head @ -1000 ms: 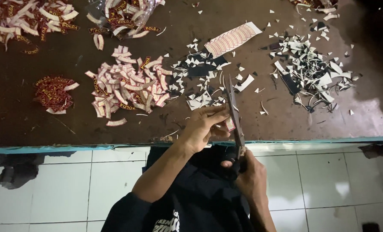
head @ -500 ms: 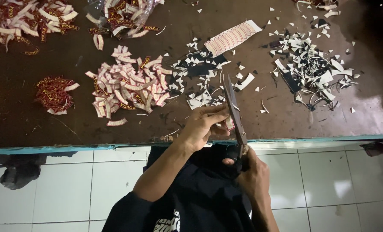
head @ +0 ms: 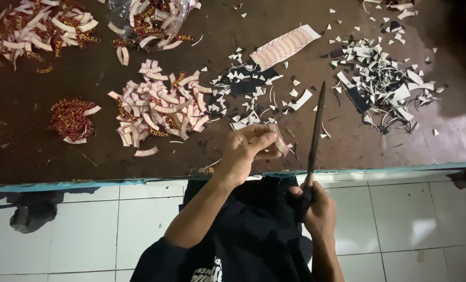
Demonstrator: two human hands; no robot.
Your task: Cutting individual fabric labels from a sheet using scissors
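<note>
My left hand (head: 246,151) pinches a small curved white and red label piece (head: 281,140) just above the front edge of the dark brown table (head: 24,151). My right hand (head: 316,206) grips the handles of long dark scissors (head: 314,137), whose blades point away from me and stand to the right of the label, apart from it. A pile of cut white and red labels (head: 157,107) lies left of my left hand. A strip of uncut labels (head: 285,46) rests farther back.
Black and white paper scraps (head: 382,83) litter the right of the table, with more scraps (head: 243,89) in the middle. A small red label heap (head: 71,119) and a clear bag of labels (head: 149,21) lie at the left and back. White floor tiles (head: 400,209) show below the edge.
The scissors have swung off to the right, away from my left hand. My left hand now holds the cut label piece free of the blades.
</note>
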